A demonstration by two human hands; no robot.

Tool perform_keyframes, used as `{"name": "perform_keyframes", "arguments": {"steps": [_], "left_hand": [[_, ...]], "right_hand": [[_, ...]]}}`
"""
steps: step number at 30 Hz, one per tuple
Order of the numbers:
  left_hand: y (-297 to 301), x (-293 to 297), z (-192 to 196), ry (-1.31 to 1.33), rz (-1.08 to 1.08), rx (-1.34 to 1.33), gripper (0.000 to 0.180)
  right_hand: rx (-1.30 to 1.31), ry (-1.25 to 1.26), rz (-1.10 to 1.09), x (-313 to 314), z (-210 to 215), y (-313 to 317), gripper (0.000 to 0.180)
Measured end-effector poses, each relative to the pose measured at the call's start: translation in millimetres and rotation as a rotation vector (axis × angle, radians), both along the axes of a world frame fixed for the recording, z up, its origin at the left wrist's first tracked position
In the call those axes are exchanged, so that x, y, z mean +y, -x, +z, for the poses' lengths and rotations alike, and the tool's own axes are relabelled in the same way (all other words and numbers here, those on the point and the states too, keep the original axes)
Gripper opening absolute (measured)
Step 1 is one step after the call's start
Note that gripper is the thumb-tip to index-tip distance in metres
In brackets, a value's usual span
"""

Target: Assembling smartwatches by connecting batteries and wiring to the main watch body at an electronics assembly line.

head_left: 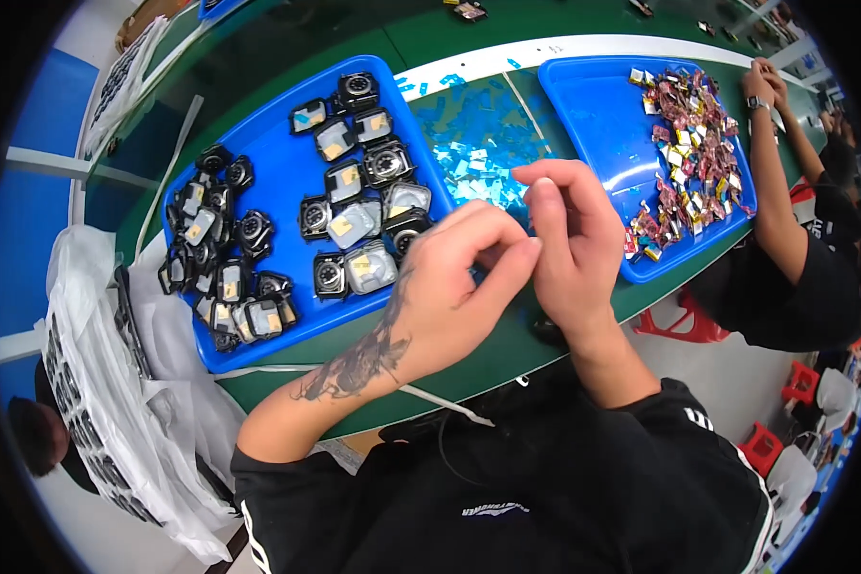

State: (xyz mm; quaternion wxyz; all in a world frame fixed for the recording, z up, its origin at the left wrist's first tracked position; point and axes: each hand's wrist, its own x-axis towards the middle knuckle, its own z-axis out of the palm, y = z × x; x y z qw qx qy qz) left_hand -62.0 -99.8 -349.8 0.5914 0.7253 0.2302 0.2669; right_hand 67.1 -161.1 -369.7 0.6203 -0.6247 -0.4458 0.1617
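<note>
Close together over the table's near part, both my hands are closed, fingertips nearly meeting. My left hand [464, 282] pinches thumb against forefinger; anything between them is too small or hidden to name. My right hand [580, 249] has its fingers curled toward the thumb, and what they may hold cannot be made out. Left of the hands lies a blue tray [282, 172] with many black watch cases [255, 232], some with grey covers and yellowish labels. Beyond the hands are scattered shiny blue film pieces [483, 153]. Partly hidden beneath my right hand is a dark object [547, 331].
A second blue tray [593, 110] at the right holds a heap of small pinkish parts [684, 163] with white and yellow pieces. A co-worker's arm [770, 163] is past it. White wrapped sheets [86, 344] stand at the left. A pale strip [445, 406] crosses the near edge.
</note>
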Motion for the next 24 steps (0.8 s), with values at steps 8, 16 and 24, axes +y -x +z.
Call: {"name": "perform_keyframes", "arguments": {"steps": [8, 16, 24], "left_hand": [[6.6, -9.4, -8.0, -0.804, -0.246, 0.266, 0.050], [3.4, -35.2, -17.1, -1.013, -0.413, 0.485, 0.059], [-0.1, -20.5, -6.4, 0.544, -0.151, 0.003, 0.043]], "right_hand": [[0.104, -0.286, -0.070, -2.4, 7.8, -27.5, 0.018], [-0.367, -0.082, -0.305, -98.9, 6.2, -93.0, 0.016], [-0.635, 0.503, 0.184, -81.6, 29.5, -143.1, 0.017]]}}
